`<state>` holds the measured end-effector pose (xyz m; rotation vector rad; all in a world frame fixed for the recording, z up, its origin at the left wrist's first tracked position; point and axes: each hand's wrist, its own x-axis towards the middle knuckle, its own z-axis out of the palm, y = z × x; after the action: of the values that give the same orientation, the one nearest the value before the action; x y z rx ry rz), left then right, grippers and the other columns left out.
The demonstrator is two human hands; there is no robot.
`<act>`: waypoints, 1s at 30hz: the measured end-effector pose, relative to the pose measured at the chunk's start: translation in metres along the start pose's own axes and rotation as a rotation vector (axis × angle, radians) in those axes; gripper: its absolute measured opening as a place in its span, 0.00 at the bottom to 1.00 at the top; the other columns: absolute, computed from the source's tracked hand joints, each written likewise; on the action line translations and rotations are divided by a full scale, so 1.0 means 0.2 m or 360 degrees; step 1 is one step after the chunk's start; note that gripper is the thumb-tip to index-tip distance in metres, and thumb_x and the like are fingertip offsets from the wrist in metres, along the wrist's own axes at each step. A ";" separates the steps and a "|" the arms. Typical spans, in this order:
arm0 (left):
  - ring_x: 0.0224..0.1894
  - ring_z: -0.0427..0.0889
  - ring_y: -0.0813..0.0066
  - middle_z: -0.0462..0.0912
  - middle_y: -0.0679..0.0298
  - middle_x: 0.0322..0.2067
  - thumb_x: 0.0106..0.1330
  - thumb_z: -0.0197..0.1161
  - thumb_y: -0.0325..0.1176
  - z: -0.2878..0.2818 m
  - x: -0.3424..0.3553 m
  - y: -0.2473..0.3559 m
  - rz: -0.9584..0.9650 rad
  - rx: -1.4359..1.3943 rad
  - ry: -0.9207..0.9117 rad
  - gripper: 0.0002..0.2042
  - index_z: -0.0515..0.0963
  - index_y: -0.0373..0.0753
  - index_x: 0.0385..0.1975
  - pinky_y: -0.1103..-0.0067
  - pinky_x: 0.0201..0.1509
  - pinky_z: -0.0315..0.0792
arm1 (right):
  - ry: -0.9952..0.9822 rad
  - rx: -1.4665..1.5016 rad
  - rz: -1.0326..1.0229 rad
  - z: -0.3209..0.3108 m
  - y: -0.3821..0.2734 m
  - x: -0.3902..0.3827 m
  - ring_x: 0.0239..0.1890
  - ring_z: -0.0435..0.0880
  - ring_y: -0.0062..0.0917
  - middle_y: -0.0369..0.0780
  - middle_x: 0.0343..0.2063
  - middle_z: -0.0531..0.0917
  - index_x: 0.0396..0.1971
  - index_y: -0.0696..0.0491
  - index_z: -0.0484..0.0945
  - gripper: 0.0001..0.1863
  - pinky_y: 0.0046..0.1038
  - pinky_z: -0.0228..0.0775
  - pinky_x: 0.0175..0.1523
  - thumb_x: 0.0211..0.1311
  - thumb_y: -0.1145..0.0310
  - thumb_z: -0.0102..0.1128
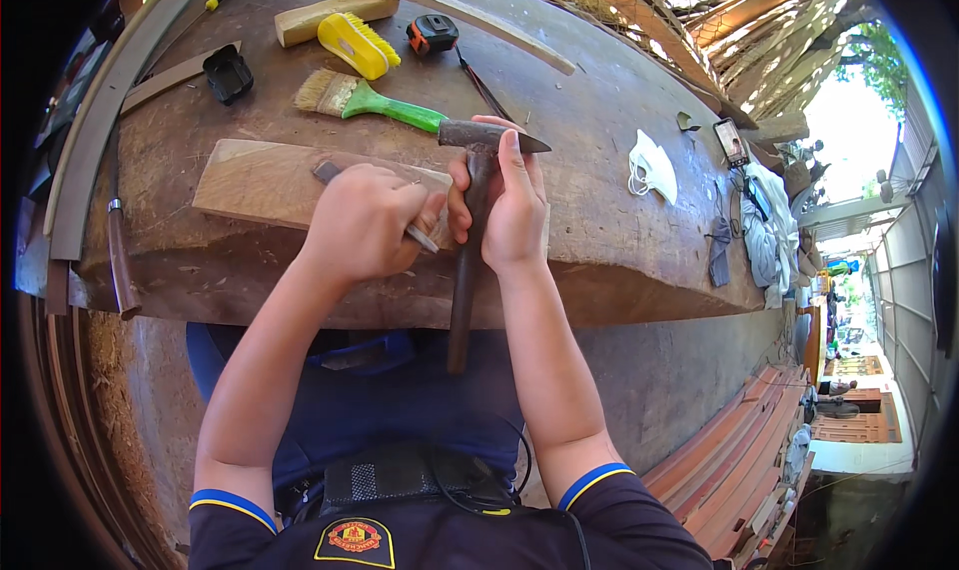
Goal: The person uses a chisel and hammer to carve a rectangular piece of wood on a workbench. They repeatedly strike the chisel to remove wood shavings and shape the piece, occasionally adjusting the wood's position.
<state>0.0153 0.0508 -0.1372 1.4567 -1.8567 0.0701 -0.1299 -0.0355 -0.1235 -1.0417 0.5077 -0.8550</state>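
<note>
My left hand (365, 220) is closed around a metal chisel (329, 172), held at a slant over a light wooden board (240, 178) on the brown workbench (599, 250). To its right, my right hand (509, 210) grips a dark hammer (467, 290) upright, fingers around the upper handle just under the head, which points right; the handle hangs down past the bench's near edge. Just behind the hammer head lies a paintbrush (395, 108) with a green handle.
At the back lie a yellow scrub brush (355, 45), wood block (330, 15), tape measure (432, 33) and black case (228, 73). A white mask (651, 165), phone (729, 142) and cloth (767, 235) are at right; a wooden-handled tool (123, 265) and long strips (75, 210) at left.
</note>
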 end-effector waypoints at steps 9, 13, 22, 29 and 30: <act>0.19 0.72 0.54 0.71 0.57 0.13 0.60 0.61 0.32 -0.01 -0.02 -0.01 0.0051 0.0109 -0.0133 0.13 0.70 0.39 0.14 0.65 0.29 0.65 | 0.0001 0.0036 -0.0008 -0.01 0.00 -0.01 0.11 0.67 0.22 0.41 0.24 0.71 0.54 0.49 0.64 0.23 0.25 0.59 0.14 0.73 0.47 0.38; 0.20 0.73 0.56 0.72 0.58 0.13 0.58 0.62 0.32 0.00 -0.08 0.08 0.0046 0.0119 -0.0090 0.13 0.70 0.40 0.13 0.66 0.29 0.65 | -0.0011 0.0038 -0.0027 -0.03 0.01 -0.01 0.11 0.67 0.22 0.40 0.23 0.71 0.54 0.49 0.65 0.23 0.24 0.59 0.13 0.73 0.46 0.38; 0.30 0.81 0.50 0.80 0.50 0.25 0.49 0.62 0.30 -0.15 -0.01 -0.19 -0.0357 0.0131 -0.0044 0.09 0.84 0.43 0.31 0.63 0.33 0.74 | 0.0079 -0.0108 0.0007 0.01 0.01 -0.01 0.09 0.64 0.18 0.36 0.20 0.70 0.53 0.49 0.67 0.25 0.21 0.56 0.11 0.72 0.44 0.38; 0.22 0.80 0.56 0.77 0.57 0.15 0.46 0.62 0.36 -0.06 0.00 -0.05 0.0017 -0.0034 -0.0053 0.05 0.77 0.44 0.15 0.64 0.26 0.72 | 0.0096 -0.0187 -0.0075 0.02 0.02 -0.03 0.11 0.62 0.18 0.37 0.23 0.69 0.57 0.50 0.64 0.26 0.21 0.54 0.11 0.73 0.46 0.35; 0.22 0.80 0.56 0.78 0.56 0.15 0.50 0.62 0.37 -0.07 0.00 -0.07 -0.0053 -0.0025 -0.0016 0.08 0.78 0.43 0.14 0.64 0.26 0.72 | 0.0076 -0.0169 -0.0063 0.03 0.03 -0.02 0.11 0.62 0.18 0.37 0.23 0.69 0.57 0.49 0.64 0.25 0.21 0.54 0.11 0.74 0.46 0.35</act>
<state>0.0334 0.0525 -0.1327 1.4794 -1.8365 0.0318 -0.1257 -0.0270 -0.1260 -1.1339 0.5792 -0.8975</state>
